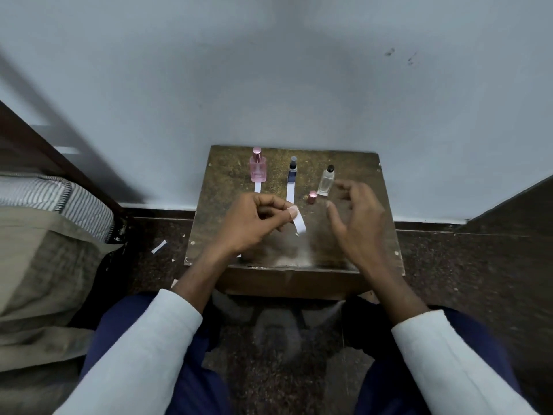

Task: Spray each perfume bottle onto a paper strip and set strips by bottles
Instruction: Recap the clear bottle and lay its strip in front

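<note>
Three perfume bottles stand in a row at the back of a small brown table (227, 187): a pink bottle (258, 168), a dark blue bottle (292, 172) and a clear bottle (326, 181) with a black top. A white strip (257, 187) lies in front of the pink bottle and another strip (290, 191) in front of the blue one. A pink cap (312, 197) stands left of the clear bottle. My left hand (254, 224) pinches a white paper strip (299, 223) over the table's middle. My right hand (357, 218) hovers with loosely curled fingers just right of the clear bottle, holding nothing.
The table stands against a pale blue wall. A bed with a striped pillow (74, 205) is on the left. One loose paper strip (158, 247) lies on the dark speckled floor left of the table. My knees in blue trousers are below the table's front edge.
</note>
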`<state>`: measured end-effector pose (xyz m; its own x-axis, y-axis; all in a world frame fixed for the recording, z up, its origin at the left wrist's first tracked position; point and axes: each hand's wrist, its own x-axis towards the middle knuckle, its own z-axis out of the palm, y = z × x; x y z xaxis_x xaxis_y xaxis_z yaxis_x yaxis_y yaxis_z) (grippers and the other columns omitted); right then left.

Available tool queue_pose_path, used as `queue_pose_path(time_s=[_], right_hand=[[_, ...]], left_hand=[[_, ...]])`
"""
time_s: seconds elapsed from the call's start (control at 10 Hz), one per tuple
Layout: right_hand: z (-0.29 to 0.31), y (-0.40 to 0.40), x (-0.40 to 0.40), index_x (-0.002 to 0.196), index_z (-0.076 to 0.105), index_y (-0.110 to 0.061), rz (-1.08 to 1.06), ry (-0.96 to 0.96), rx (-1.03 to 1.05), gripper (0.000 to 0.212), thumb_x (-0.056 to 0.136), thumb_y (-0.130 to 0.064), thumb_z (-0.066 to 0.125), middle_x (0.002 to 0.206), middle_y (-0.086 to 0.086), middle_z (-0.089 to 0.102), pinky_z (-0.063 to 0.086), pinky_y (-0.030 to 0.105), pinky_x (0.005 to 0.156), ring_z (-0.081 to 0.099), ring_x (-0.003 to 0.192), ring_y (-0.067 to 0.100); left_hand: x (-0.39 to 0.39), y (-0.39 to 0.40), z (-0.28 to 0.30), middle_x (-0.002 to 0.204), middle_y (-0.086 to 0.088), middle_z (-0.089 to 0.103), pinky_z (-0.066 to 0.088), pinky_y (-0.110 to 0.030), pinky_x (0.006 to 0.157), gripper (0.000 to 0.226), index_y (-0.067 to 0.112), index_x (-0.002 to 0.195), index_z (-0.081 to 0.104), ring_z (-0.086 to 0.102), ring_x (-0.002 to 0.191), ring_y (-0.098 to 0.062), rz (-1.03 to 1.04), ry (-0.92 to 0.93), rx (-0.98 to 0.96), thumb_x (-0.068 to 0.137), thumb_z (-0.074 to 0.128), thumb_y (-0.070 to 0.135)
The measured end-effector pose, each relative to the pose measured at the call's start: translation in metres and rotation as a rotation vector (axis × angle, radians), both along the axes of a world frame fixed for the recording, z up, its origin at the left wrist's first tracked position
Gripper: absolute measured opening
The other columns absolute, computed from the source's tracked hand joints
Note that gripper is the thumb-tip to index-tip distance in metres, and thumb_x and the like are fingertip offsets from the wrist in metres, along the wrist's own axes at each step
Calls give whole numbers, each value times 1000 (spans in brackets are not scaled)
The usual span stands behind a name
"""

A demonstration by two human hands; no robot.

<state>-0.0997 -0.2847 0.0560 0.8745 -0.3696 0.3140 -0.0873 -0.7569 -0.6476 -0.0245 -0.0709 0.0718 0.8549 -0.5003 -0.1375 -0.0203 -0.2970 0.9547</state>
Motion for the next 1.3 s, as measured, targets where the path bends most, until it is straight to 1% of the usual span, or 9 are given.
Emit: queue_pose_path(time_s=[0.2,0.3,0.4,0.6,0.7,0.8,0.9,1.1,1.3], right_hand=[[7,29,-51,114,71,-27,7,173,388,15,99,-28,72,107,-13,74,57,21,78,69,95,-1],[-14,29,-45,111,71,-21,123,293,187,14,99,-27,72,108,-5,75,56,27,84,70,97,9],[-32,25,-27,119,68,-18,252,461,-103,24,98,-30,69,116,5,65,51,41,95,61,109,26],[-38,14,-10,127,66,-20,231,458,-145,29,101,-32,66,123,5,56,48,38,101,51,118,23],[-41,13,-6,126,67,-22,240,474,-147,29,100,-34,66,117,3,54,44,36,96,52,116,24],[-38,16,-1,121,68,-25,237,493,-143,24,100,-36,67,118,3,56,45,38,98,52,114,24],[-38,13,0,118,69,-24,235,492,-118,19,101,-32,66,119,2,59,48,35,98,54,113,21],[-35,8,0,112,73,-19,228,440,-52,16,102,-13,62,110,-2,63,44,25,91,57,102,12],[-37,8,-1,108,72,-21,241,442,-59,15,100,-13,63,104,-6,57,39,25,85,54,99,13]], left_hand=[[-35,8,70,76,5,76,41,-17,48,6,25,83,84,61,52,-4,77,219,-539,84,80,30],[-42,13,27,80,17,79,56,-21,62,9,32,91,82,72,65,2,237,-280,247,93,82,41],[-44,6,-8,76,15,79,56,-24,69,9,29,88,81,71,67,4,310,-109,202,94,83,36],[-34,-9,14,82,3,77,39,-14,51,7,22,87,82,55,58,-2,76,443,-600,83,88,22],[-29,-6,7,82,2,78,48,-22,51,5,25,88,82,59,54,-5,33,197,-400,87,85,22],[-23,1,-11,92,10,81,59,-29,71,19,33,103,80,76,81,-9,20,-504,747,97,74,50],[-24,4,-13,84,19,79,59,-23,68,14,34,97,82,73,78,3,175,-438,502,95,79,47],[-22,9,4,77,4,74,40,-16,51,18,23,89,82,52,56,-3,-57,293,-612,80,93,34],[-18,15,-10,90,15,79,60,-29,67,15,33,100,82,73,79,-5,-31,-627,637,92,82,46]])
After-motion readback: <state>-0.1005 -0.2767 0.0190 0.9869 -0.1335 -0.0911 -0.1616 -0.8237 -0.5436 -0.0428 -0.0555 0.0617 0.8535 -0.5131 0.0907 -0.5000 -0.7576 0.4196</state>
